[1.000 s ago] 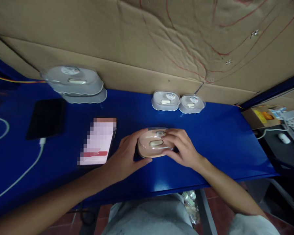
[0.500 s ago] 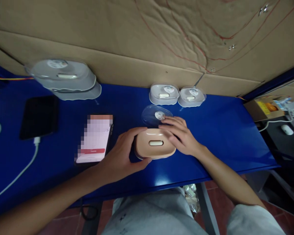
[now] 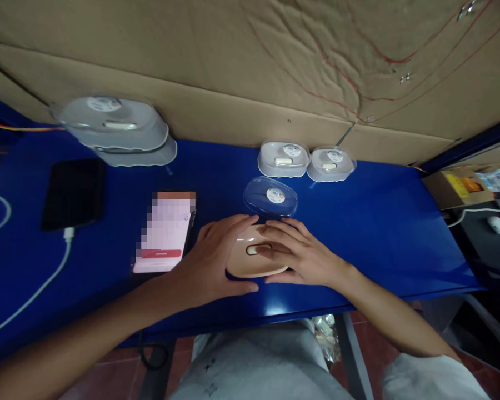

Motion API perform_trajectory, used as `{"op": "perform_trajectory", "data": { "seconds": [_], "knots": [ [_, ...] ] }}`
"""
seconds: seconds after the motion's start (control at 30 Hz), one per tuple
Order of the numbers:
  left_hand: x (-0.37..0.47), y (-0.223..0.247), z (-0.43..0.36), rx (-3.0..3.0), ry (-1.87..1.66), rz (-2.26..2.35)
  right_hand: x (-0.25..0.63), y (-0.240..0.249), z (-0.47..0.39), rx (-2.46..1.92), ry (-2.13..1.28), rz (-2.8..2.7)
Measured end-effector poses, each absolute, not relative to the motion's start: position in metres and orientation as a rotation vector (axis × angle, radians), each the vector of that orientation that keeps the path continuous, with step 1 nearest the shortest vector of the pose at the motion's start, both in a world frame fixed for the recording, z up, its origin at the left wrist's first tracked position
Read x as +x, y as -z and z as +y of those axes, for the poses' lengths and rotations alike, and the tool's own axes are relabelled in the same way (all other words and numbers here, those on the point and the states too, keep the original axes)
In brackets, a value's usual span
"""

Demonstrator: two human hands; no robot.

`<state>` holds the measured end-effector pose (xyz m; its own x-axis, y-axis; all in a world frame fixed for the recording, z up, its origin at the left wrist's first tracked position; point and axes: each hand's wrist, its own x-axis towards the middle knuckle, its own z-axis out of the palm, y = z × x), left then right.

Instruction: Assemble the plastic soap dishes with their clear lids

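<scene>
A peach-coloured oval plastic dish (image 3: 254, 265), like a soap box, stands on the table before me. A pale pill-shaped bar shows at its centre. My left hand (image 3: 216, 261) curves round the dish's left side, thumb at the near edge and fingers at the far edge. Over its right part lies my right hand (image 3: 304, 255), its thumb at the near edge and one fingertip by the pale bar. The dish's right end is hidden under that hand. Just behind it lies a clear oval lid (image 3: 262, 197) with a round white sticker.
Two grey lidded boxes (image 3: 283, 164) stand against the cardboard backing, and a stack of larger grey boxes (image 3: 120, 133) stands left of them. A lit phone (image 3: 166, 233) and a dark phone on a cable (image 3: 73, 194) lie on the blue table (image 3: 370, 233).
My right hand has left the clear lid and come down over the right part of the peach dish. My left hand still holds the left side. The view has shifted slightly.
</scene>
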<state>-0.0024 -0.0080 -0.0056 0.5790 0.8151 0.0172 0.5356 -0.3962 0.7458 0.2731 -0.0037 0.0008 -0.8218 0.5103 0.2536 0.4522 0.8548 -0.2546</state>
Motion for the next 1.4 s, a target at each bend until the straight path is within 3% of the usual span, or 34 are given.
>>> {"op": "perform_trajectory", "data": {
  "seconds": [0.37, 0.6, 0.8, 0.97, 1.2, 1.4],
  "knots": [
    [-0.006, 0.003, -0.003, 1.991, -0.481, 1.215, 0.279, -0.005, 0.001, -0.781, -0.787, -2.187],
    [-0.006, 0.0, -0.001, 1.995, -0.41, 1.218, 0.288, -0.003, 0.011, -1.095, -1.26, -1.253],
    [-0.003, -0.013, -0.006, 1.601, -0.463, 1.145, 0.3, -0.017, 0.029, -0.99, -1.456, -0.751],
    [0.0, -0.02, 0.002, 0.922, -0.555, 0.971, 0.294, -0.014, 0.016, -1.015, -1.289, -1.006],
    [0.006, -0.01, 0.0, 0.643, -0.702, 0.852, 0.28, -0.004, -0.008, -0.669, -0.662, -2.165],
    [0.008, -0.005, -0.002, 0.399, -0.69, 0.748, 0.278, 0.002, -0.004, -0.584, -0.34, -2.43]
  ]
}}
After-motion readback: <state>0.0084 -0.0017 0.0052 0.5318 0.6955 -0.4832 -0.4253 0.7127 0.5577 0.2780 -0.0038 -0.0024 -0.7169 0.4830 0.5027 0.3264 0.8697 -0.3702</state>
